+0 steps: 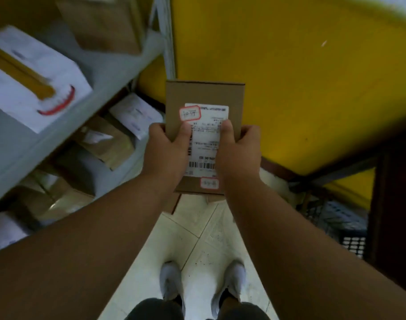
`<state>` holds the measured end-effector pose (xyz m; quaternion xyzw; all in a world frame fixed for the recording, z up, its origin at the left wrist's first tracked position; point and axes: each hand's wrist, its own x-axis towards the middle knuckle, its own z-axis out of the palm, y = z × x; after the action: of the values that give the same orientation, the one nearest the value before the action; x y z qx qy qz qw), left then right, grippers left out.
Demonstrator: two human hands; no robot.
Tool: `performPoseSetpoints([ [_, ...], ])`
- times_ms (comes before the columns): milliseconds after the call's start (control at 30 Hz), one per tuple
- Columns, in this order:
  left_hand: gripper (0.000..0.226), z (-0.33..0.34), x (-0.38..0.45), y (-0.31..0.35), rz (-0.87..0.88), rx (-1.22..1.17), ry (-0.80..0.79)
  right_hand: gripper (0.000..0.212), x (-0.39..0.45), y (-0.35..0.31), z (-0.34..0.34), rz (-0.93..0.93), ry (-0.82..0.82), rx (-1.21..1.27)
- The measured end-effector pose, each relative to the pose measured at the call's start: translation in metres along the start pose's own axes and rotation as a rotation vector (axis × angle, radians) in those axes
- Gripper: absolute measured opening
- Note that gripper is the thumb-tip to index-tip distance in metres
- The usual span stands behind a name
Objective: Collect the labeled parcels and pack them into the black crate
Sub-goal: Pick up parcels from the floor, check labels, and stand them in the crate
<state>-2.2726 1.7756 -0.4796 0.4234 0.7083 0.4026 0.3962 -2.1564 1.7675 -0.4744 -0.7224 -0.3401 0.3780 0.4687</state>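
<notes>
**user1:** Head cam only, so what've we got, biggest stuff first? Yellow surface [289,84] fills the whole top right, can't tell if it's a wall or a panel, and its far corner is smeared by blur. Grey shelving [58,132] runs down the left, cut off by the frame edge, with a white box [35,75] on top carrying a red curved mark and a yellow strip. Cardboard parcels [105,144] sit on the lower shelf, mostly in shadow, labels unreadable.

**user2:** Yep. Pale tiled floor [185,239] below, with the person's two light shoes [172,282] at the bottom. Dark lattice thing low on the right is probably the black crate [331,218], but only a slice of it shows under the yellow and beside a dark brown post, so I wouldn't swear to it.

**user1:** And the parcel?

**user2:** Brown cardboard parcel [205,93] held up mid-frame over the floor, well apart from the crate. Left hand [167,148] grips its left edge, right hand [239,151] grips the right edge, both thumbs pressed on the white shipping label [205,144]. Fingers are hidden behind the box. Two red-bordered stickers [190,113] sit on it, text too blurry to read.
</notes>
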Motion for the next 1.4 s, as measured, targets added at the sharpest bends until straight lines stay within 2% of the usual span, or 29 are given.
performPoseSetpoints([
  [133,0.040,-0.052,-0.029,0.043,0.024,-0.058,0.026,0.024,-0.038,-0.061,-0.012,-0.100,-0.059,0.008],
  [300,0.052,-0.101,-0.062,0.059,0.002,-0.249,0.030,0.024,-0.075,-0.096,-0.016,-0.183,-0.174,0.019],
  [400,0.033,-0.123,-0.079,0.062,-0.033,-0.421,0.131,0.025,-0.088,-0.110,-0.015,-0.278,-0.280,-0.006],
  [500,0.011,-0.148,-0.106,0.063,-0.068,-0.671,0.386,0.035,-0.107,-0.116,-0.017,-0.364,-0.439,-0.027],
  [567,0.011,-0.160,-0.130,0.062,-0.128,-0.793,0.551,0.050,-0.130,-0.110,-0.021,-0.321,-0.564,0.013],
  [633,0.017,-0.164,-0.160,0.057,-0.161,-0.939,0.659,0.062,-0.162,-0.098,-0.027,-0.160,-0.708,0.155],
  [700,0.022,-0.156,-0.192,0.050,-0.148,-1.106,0.721,0.060,-0.194,-0.081,-0.033,-0.013,-0.825,0.271],
  [800,0.021,-0.144,-0.255,0.028,-0.104,-1.224,0.771,0.055,-0.234,-0.055,-0.050,0.056,-0.916,0.280],
  [867,0.027,-0.155,-0.297,0.008,-0.092,-1.267,0.823,0.053,-0.252,-0.042,-0.061,0.011,-0.977,0.235],
  [933,0.034,-0.181,-0.346,-0.015,-0.112,-1.306,0.943,0.044,-0.270,-0.036,-0.074,-0.029,-1.054,0.192],
  [1000,0.032,-0.211,-0.405,-0.041,-0.138,-1.286,1.023,0.036,-0.292,-0.033,-0.084,-0.097,-1.161,0.159],
  [1200,0.047,-0.253,-0.566,-0.099,-0.198,-0.986,0.976,0.025,-0.404,-0.033,-0.112,-0.278,-1.456,0.069],
  [1267,0.039,-0.261,-0.616,-0.112,-0.160,-1.014,1.094,0.027,-0.468,-0.016,-0.121,-0.293,-1.438,0.097],
  [1400,0.022,-0.286,-0.739,-0.150,-0.149,-1.080,1.464,0.030,-0.626,0.045,-0.158,-0.244,-1.486,0.108],
])
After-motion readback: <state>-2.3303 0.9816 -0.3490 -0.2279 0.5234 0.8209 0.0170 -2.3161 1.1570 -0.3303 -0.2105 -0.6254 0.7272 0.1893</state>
